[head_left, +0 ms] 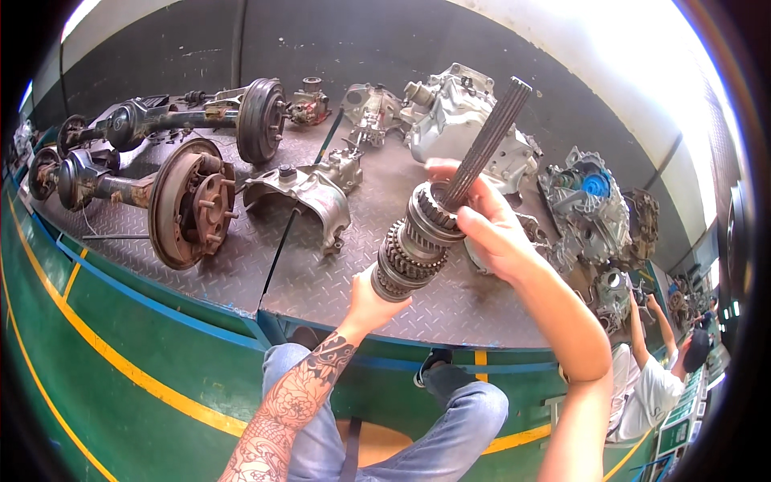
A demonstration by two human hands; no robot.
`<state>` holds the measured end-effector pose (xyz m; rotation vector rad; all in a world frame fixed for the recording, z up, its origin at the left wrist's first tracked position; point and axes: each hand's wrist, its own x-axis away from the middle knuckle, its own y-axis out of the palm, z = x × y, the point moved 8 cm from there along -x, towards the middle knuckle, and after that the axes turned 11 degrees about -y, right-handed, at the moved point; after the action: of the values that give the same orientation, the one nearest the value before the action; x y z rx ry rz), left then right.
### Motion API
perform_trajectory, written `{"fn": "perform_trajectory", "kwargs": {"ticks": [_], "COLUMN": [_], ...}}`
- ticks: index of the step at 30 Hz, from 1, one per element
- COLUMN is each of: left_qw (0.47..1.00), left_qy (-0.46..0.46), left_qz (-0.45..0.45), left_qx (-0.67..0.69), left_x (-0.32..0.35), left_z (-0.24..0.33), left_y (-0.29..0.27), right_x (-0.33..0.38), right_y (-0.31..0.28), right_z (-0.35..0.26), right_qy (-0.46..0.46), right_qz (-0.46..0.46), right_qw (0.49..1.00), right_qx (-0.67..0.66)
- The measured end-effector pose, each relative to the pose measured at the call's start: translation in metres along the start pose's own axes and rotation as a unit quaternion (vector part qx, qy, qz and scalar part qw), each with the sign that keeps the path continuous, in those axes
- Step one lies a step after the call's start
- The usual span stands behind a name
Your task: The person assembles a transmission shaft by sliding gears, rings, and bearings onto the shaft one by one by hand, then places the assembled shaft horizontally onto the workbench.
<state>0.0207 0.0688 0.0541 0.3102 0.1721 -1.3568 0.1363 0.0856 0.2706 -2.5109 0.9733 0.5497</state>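
A metal gearbox shaft (414,255) with stacked gears is held up at a tilt over the near edge of the bench. Its long splined end (491,136) points up and to the right. My left hand (369,304) is closed round the lower gear end, its fingertips mostly hidden behind the gears. Higher up, my right hand (499,233) grips the shaft where the splines meet the top gear, thumb in front and fingers behind. Behind the shaft, partly covered by it and my right hand, stands a large silver gearbox housing (454,120).
An open curved bell housing (301,193) lies left of the shaft. Rusty axles with brake drums (185,205) fill the bench's left side. On the right sits a casing with a blue part (590,189). Another person (654,394) works at the far right. The bench (321,285) has a patterned metal top.
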Motion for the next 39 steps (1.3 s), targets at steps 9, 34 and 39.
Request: {"fn": "perform_trajectory", "kwargs": {"ticks": [9, 34, 39], "left_qw": [1.000, 0.918, 0.875], "left_qy": [0.019, -0.069, -0.106], "left_qz": [0.008, -0.110, -0.144], "left_qx": [-0.014, -0.376, -0.449], "left_x": [0.000, 0.023, 0.010], "left_z": [0.006, -0.001, -0.015], "left_y": [0.002, -0.026, -0.017], "right_x": [-0.034, 0.255, 0.281], "right_y": [-0.035, -0.134, -0.139], "right_z": [-0.111, 0.131, 0.178], "right_qy": [-0.144, 0.005, 0.043], "right_qz": [0.116, 0.454, 0.465], "right_qw": [0.933, 0.882, 0.866], "right_qx": [0.309, -0.126, -0.178]}}
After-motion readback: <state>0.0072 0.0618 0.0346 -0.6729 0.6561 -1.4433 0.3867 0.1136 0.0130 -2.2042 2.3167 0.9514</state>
